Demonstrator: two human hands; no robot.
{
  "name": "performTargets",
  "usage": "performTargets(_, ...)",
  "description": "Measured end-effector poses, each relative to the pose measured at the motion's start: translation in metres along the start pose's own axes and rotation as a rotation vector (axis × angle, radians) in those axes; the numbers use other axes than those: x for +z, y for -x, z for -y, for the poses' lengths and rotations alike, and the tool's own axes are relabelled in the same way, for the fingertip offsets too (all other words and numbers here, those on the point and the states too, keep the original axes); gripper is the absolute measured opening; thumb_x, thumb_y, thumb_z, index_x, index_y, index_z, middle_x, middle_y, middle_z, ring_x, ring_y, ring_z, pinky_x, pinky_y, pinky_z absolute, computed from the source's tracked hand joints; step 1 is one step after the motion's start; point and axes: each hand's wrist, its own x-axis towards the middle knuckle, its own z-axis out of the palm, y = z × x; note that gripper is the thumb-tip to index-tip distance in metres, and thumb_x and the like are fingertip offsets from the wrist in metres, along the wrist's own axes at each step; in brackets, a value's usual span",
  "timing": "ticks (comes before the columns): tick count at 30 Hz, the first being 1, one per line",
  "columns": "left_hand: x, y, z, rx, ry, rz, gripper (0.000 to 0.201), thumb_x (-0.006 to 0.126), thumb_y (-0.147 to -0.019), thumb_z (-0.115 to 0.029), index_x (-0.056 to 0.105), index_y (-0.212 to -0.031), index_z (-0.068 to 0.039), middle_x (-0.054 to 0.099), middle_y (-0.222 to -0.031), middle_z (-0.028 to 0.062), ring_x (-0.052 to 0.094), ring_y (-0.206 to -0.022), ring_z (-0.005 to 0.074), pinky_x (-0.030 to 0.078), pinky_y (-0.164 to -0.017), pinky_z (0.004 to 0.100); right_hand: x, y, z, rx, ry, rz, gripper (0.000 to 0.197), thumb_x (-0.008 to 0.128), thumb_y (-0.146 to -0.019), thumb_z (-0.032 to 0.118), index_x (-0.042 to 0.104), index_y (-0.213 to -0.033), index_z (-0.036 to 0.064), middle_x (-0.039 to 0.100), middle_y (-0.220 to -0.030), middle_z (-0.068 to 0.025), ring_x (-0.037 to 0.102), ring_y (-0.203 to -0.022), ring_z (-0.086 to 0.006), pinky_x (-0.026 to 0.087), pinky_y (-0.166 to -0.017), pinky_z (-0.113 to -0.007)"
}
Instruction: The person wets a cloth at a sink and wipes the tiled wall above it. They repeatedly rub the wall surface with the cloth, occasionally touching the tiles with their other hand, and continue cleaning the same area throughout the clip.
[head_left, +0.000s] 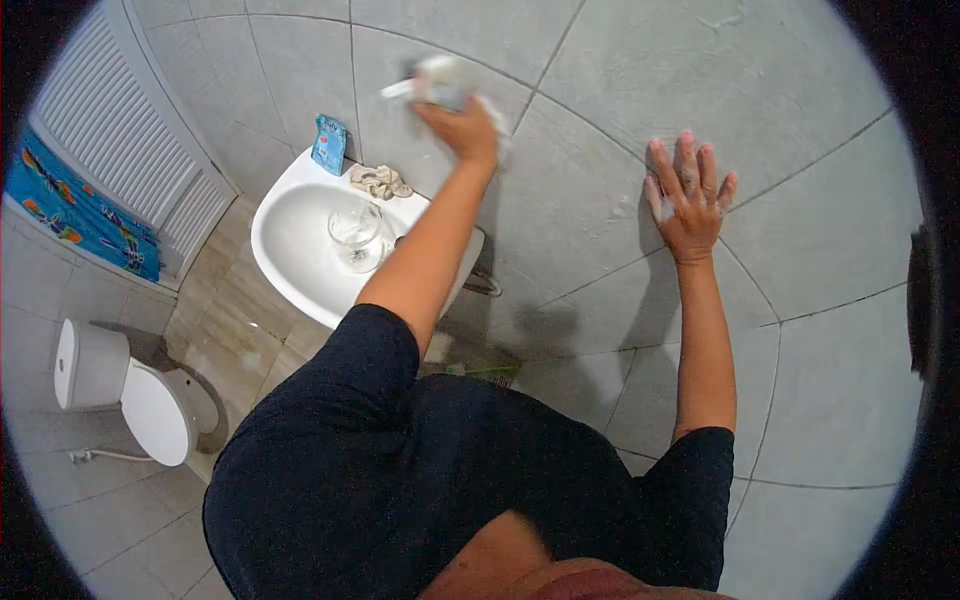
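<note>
Dark shirt (500, 440), left grip (466, 128) clamped on whitish object (443, 76), right grip (690, 213) spread on wall (585, 180)

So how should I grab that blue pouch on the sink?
Probably best to pinch the blue pouch by its upper edge, coming from the basin side of the sink: it looks flat and stands roughly upright on the back corner, with the wall close behind.
</note>
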Motion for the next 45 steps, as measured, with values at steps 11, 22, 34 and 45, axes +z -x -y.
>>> performTargets(11,-0.049,0.103,-0.007,-0.101,-0.107,0.498,0.077,0.059,-0.071,-0.005,0.016,-0.134,-0.001,0.022,-0.133,0.0230,0.020,-0.127,0.0344,0.009,-0.106,0.0405,0.004,0.002,-0.001,-0.005,0.007,0.001,0.054,0.058,-0.075,0.043,0.040,-0.126,0.0395,0.030,-0.138,0.0054,0.021,-0.130,-0.0159,0.000,-0.107,-0.044)
performTargets(22,-0.058,0.060,0.081,-1.008,-0.047,-0.158,0.060,0.051,-0.084,-0.030,0.030,-0.123,0.010,0.049,-0.112,0.0246,0.050,-0.101,0.0353,0.038,-0.086,0.0384,0.001,-0.001,0.001,0.005,0.009,0.014,0.054,0.058,-0.074,0.041,0.040,-0.125,0.0397,0.031,-0.138,0.0053,0.022,-0.130,-0.0154,0.001,-0.106,-0.044)
performTargets(34,-0.035,0.041,0.059,-1.020,-0.050,-0.414,0.051,0.054,-0.082,-0.032,0.047,-0.109,0.010,0.053,-0.107,0.0262,0.054,-0.096,0.0363,0.041,-0.086,0.0382,0.000,0.004,0.001,0.025,-0.012,0.013,0.057,0.061,-0.072,0.039,0.040,-0.125,0.0396,0.031,-0.138,0.0067,0.022,-0.129,-0.0140,0.002,-0.106,-0.044)
performTargets(45,-0.039,0.097,0.035,-1.324,0.126,-0.186,0.066,0.048,-0.082,-0.043,0.035,-0.124,0.005,0.040,-0.125,0.0238,0.046,-0.110,0.0324,0.037,-0.092,0.0380,0.000,0.004,0.002,0.031,-0.028,0.001,0.058,0.060,-0.073,0.039,0.038,-0.127,0.0394,0.031,-0.137,0.0069,0.023,-0.129,-0.0144,0.003,-0.107,-0.044)
